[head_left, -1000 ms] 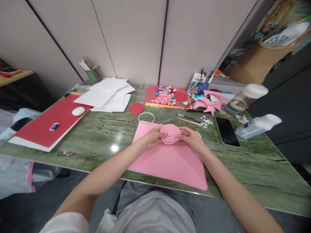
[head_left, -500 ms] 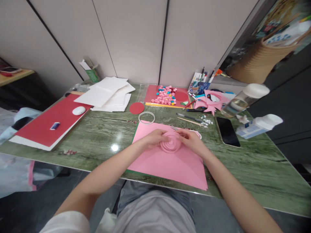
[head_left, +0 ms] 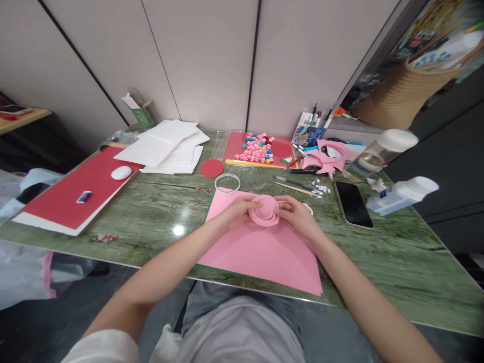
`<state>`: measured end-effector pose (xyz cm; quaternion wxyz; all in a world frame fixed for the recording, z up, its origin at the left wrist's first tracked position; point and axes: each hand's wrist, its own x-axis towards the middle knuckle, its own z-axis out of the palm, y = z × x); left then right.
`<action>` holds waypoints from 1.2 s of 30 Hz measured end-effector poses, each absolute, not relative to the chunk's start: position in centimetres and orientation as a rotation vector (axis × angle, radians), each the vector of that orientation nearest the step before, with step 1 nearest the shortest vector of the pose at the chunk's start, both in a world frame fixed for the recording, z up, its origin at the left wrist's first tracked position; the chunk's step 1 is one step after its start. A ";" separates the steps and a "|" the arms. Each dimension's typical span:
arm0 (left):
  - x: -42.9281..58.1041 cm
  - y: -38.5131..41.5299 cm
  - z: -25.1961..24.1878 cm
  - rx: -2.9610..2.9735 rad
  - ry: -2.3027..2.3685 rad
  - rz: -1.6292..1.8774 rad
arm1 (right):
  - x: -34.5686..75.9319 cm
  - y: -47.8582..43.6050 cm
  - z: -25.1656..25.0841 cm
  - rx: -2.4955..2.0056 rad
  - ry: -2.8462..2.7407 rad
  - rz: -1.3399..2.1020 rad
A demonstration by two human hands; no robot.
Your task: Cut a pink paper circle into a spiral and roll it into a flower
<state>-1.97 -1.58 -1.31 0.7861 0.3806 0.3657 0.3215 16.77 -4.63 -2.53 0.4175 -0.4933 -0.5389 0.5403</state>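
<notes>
Between my two hands is a pink paper spiral point(head_left: 264, 210), a round cut-out with curling rings. My left hand point(head_left: 239, 212) pinches its left edge, thumb on top. On the opposite edge, the fingers of my right hand point(head_left: 297, 214) are closed on it too. Beneath lies a large sheet of pink paper point(head_left: 260, 257), with a green edge showing at its left side. Part of a white ring-shaped thing point(head_left: 309, 208) shows behind my right hand, mostly hidden.
A tape roll point(head_left: 227, 183) and a red paper circle point(head_left: 212, 168) lie beyond the sheet. Pens point(head_left: 293, 182), a phone point(head_left: 354, 204), a white bottle point(head_left: 404, 195) and a clear bottle point(head_left: 378, 156) stand or lie rightward. White sheets point(head_left: 162, 143) and red paper point(head_left: 75, 196) are leftward.
The pink spiral has tilted up, its face turned more toward me, and moved slightly away from me. Both hands have shifted with it, fingers now at its sides.
</notes>
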 end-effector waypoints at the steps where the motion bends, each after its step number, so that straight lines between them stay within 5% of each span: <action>1: -2.2 -1.4 -1.2 0.855 0.817 0.667 | 16.8 -4.6 -2.5 -1.246 -1.394 1.334; 10: -3.1 -1.3 -1.4 1.133 0.778 0.303 | 16.2 -5.2 -0.4 -1.266 -1.836 1.116; 21: -2.9 -0.7 -2.4 1.116 0.905 0.658 | 18.4 -4.8 -1.7 -1.697 -2.147 0.227; 36: -2.2 -1.9 -1.1 0.832 0.786 0.531 | 20.6 -4.4 -2.5 -1.908 -2.262 -0.013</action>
